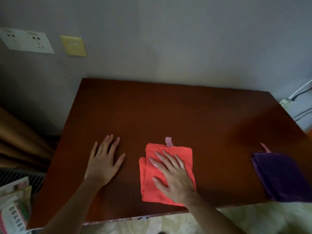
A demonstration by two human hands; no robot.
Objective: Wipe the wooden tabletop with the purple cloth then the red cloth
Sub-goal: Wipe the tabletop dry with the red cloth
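Note:
A dark reddish wooden tabletop [168, 112] fills the middle of the view. A folded red cloth [183, 155] with a pale hanging loop lies near the front edge at the centre. My right hand [172, 174] presses flat on it with straight, spread fingers. My left hand [104, 161] rests flat on the bare wood to the left of the cloth, fingers spread. A folded purple cloth [283, 176] with a pink loop lies at the table's front right corner, apart from both hands.
A grey wall with white sockets [25, 40] and a yellow plate [73, 46] stands behind the table. Brown curtain folds [18, 142] hang at the left. Books [14, 205] lie at lower left. Cables and a power strip [287, 102] sit at the right.

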